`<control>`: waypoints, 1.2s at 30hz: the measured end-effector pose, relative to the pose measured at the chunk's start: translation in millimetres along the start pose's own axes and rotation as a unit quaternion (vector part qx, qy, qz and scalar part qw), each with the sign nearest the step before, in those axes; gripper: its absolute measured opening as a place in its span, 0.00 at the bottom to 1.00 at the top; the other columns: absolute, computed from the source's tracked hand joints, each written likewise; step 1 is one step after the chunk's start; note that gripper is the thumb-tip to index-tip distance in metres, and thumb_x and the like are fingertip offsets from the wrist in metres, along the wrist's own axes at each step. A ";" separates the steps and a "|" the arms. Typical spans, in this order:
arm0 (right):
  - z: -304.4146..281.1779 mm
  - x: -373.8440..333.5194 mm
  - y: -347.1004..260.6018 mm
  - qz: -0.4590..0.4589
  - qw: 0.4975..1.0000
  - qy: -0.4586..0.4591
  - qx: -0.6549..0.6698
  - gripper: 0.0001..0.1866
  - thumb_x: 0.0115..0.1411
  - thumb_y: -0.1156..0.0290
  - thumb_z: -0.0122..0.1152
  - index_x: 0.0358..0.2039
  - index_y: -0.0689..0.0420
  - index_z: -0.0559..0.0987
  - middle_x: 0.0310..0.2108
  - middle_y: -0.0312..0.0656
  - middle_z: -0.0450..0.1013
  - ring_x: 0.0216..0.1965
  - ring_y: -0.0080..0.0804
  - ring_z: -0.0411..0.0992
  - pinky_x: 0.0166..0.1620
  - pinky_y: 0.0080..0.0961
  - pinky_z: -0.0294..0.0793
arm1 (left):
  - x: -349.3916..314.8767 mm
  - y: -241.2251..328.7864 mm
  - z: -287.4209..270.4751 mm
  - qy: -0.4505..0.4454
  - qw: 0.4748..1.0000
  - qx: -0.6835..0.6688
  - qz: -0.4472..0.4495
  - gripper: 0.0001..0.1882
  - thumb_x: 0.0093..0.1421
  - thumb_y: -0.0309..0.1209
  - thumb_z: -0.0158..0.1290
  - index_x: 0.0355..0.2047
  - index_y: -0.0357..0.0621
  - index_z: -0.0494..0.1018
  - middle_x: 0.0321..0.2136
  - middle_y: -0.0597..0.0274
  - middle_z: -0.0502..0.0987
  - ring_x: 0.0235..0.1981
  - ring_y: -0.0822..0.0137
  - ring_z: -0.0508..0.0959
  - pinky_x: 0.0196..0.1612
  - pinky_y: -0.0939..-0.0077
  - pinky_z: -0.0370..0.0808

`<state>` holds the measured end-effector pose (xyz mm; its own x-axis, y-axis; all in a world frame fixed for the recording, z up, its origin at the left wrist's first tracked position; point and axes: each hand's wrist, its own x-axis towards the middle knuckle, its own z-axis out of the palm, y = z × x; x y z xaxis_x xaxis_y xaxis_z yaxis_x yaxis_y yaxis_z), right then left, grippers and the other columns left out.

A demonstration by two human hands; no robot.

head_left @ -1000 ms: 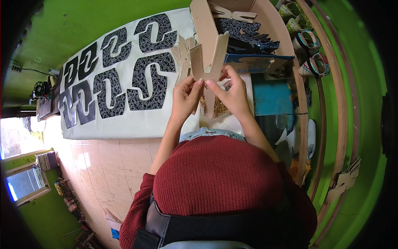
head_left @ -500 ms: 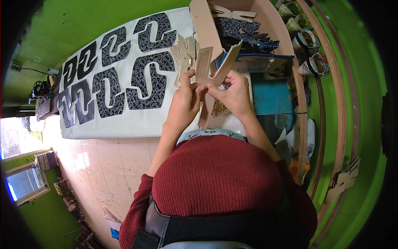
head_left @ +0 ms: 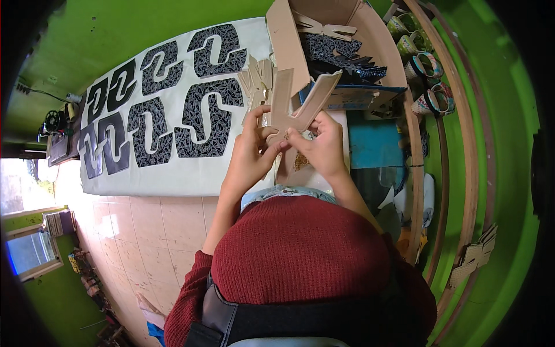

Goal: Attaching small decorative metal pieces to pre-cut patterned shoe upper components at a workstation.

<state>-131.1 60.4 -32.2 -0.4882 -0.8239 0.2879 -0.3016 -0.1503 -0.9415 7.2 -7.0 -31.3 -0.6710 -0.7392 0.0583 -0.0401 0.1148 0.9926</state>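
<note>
Forked piece: a flat, stiff-looking tan cutout (head_left: 281,110), matte on the face turned up, with paler edges
Outline: two long, straight-sided arms spreading from one broad base, with a deep rounded notch between them
Arm farther from the box: nearly upright, squared at the tip, overlapping the box flap from where I stand
Arm nearer the box: slanting outward, its tip in front of the box's blue side; touching or apart, I can't tell
Pose: held up, fork uppermost, pinched at the base
Lower end: partly hidden; a tan strip shows beneath, perhaps the same piece
Place: on the wearer's side of the cardboard box (head_left: 386,40)
</note>
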 end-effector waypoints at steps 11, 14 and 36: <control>-14.1 2.2 8.0 0.148 0.959 -0.071 0.231 0.17 0.50 0.80 0.61 0.42 0.64 0.72 0.35 0.41 0.73 0.34 0.20 0.72 0.40 0.17 0.73 | 10.1 -11.1 -1.4 -0.071 0.978 -0.146 -0.128 0.19 0.55 0.29 0.56 0.44 0.31 0.67 0.27 0.62 0.77 0.27 0.80 0.74 0.30 0.89 0.70; -19.0 5.1 2.6 0.148 0.961 -0.096 0.215 0.18 0.49 0.79 0.63 0.42 0.64 0.72 0.35 0.41 0.73 0.36 0.21 0.72 0.41 0.18 0.72 | 8.6 -3.9 0.1 -0.076 0.976 -0.170 -0.109 0.18 0.55 0.30 0.56 0.43 0.31 0.69 0.26 0.63 0.76 0.25 0.81 0.73 0.28 0.89 0.69; -7.3 -6.5 -9.5 0.148 0.961 -0.061 0.227 0.15 0.51 0.80 0.60 0.40 0.67 0.69 0.33 0.39 0.71 0.34 0.19 0.71 0.37 0.18 0.73 | -3.6 12.2 -8.2 -0.055 0.980 -0.139 -0.129 0.15 0.56 0.31 0.56 0.35 0.29 0.73 0.22 0.62 0.77 0.17 0.84 0.68 0.17 0.89 0.62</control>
<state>-131.1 71.2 -23.8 -0.3891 -0.9212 0.0001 0.2371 -0.1003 -0.9663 15.2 -8.4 -18.5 -0.7410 -0.6427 -0.1945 -0.0250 -0.2631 0.9645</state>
